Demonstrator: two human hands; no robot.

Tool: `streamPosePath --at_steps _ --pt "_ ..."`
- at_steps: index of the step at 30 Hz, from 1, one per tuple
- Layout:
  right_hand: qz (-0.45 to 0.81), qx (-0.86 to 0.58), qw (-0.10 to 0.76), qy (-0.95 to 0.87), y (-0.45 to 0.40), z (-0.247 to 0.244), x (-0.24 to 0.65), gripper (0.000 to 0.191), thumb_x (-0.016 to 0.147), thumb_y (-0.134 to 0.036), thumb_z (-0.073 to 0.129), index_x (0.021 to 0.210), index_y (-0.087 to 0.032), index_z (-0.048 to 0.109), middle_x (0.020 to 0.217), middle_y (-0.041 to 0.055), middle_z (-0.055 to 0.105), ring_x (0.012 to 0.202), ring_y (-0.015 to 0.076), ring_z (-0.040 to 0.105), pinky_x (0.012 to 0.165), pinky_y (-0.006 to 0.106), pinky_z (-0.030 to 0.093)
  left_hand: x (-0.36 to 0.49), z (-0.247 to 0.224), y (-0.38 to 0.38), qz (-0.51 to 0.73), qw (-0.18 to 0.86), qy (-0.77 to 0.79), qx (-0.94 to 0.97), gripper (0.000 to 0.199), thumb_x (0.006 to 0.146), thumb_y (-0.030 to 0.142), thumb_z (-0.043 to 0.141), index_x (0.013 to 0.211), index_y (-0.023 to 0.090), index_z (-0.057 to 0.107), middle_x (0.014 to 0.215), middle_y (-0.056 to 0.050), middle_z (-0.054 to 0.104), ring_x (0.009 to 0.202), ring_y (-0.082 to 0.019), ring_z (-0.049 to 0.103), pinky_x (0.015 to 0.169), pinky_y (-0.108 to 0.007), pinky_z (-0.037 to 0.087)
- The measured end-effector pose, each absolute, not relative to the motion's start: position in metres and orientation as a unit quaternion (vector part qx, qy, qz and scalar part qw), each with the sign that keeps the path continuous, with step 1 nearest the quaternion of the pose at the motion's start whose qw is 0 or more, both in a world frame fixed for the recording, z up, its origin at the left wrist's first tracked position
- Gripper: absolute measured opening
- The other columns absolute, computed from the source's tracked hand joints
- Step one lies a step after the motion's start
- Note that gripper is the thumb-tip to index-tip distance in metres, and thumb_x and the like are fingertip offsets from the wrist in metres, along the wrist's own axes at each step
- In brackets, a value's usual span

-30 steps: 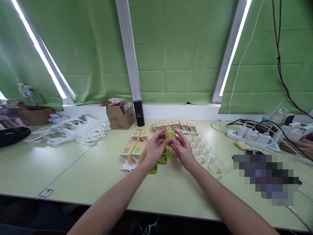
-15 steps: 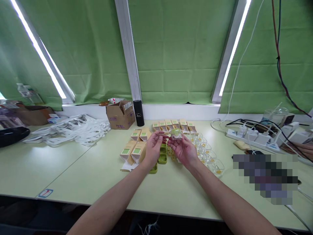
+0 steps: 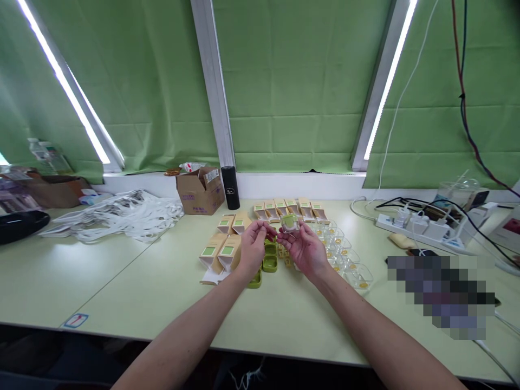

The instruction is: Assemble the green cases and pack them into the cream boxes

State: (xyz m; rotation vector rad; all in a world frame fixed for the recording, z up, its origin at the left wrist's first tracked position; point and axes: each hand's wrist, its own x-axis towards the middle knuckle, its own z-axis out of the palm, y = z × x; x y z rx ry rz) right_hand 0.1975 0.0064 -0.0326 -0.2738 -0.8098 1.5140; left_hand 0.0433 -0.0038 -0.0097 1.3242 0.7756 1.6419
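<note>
My right hand (image 3: 306, 249) holds a small clear container with a green lid (image 3: 290, 221) in its fingers, tilted above the table. Close on its left, my left hand (image 3: 254, 242) is closed, thumb and fingers drawn together; I cannot make out what, if anything, is between them. Beneath the hands lie square green lids (image 3: 270, 264), partly covered by my left hand. Rows of clear containers (image 3: 359, 279) with yellow spots inside stand on the right. Several cream boxes (image 3: 226, 254) with green squares stand left of my left hand.
More cream boxes (image 3: 280, 208) line the back, near a black cylinder (image 3: 231, 188) and a cardboard box (image 3: 200, 190). White straps (image 3: 117, 216) are heaped on the left. A power strip (image 3: 422, 233) with cables lies on the right of the table (image 3: 162, 303).
The fingers of my left hand have drawn closer together. The container in my right hand has shifted slightly left and turned, showing more of its green lid.
</note>
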Motion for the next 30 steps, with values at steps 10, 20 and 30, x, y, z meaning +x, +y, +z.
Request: streamPosePath --at_steps 10,20,30 --pt "0.593 -0.185 0.684 -0.382 -0.003 -0.025 0.193 0.045 0.078 -0.037 0.09 0.118 -0.031 0.071 0.1 0.0004 0.077 0.091 0.0213 0.075 0.087 0.044 0.065 0.043 -0.015 -0.001 0.642 0.397 0.33 0.567 0.041 0.091 0.051 0.077 0.114 0.017 0.074 0.11 -0.011 0.076 0.101 -0.022 0.071 0.083 -0.032 0.058" --pt "0.352 -0.322 0.701 -0.53 -0.001 -0.036 0.189 0.061 0.079 -0.032 0.085 0.135 -0.031 0.061 0.123 0.0082 0.06 0.107 0.0245 0.063 0.087 0.043 0.064 0.044 -0.022 0.004 0.586 0.47 0.305 0.585 0.066 0.086 0.049 0.083 0.141 0.018 0.064 0.136 -0.017 0.07 0.121 -0.029 0.069 0.098 -0.041 0.061" --pt "0.174 -0.327 0.682 -0.631 -0.008 -0.036 0.19 0.065 0.082 -0.013 0.065 0.143 -0.031 0.052 0.138 0.012 0.053 0.12 0.0281 0.057 0.094 0.047 0.06 0.041 -0.02 0.004 0.607 0.55 0.221 0.528 0.066 0.075 0.034 0.094 0.133 0.021 0.066 0.131 -0.012 0.073 0.122 -0.026 0.07 0.106 -0.038 0.054"
